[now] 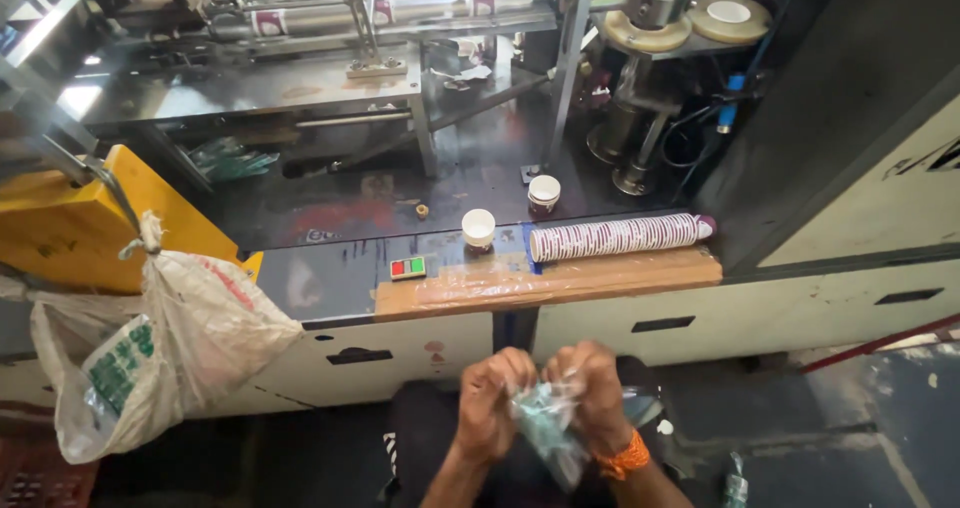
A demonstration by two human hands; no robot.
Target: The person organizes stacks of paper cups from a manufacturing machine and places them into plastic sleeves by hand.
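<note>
My left hand (pixel 492 400) and my right hand (pixel 598 393) are held together low in the head view, both closed on a small crumpled clear plastic bag (pixel 545 423) with greenish print. An orange band sits on my right wrist. Above the hands, on the machine's ledge, a long stack of paper cups (pixel 615 237) lies on its side behind a brown cardboard strip (pixel 545 281). Two single paper cups (pixel 478 228) stand upright near it.
A dark metal cup-forming machine (pixel 300 78) fills the top. A white sack (pixel 165 353) hangs from a yellow part (pixel 60 228) at the left. A small red and green button box (pixel 407 267) sits on the ledge. Cream panels (pixel 700 318) front the machine.
</note>
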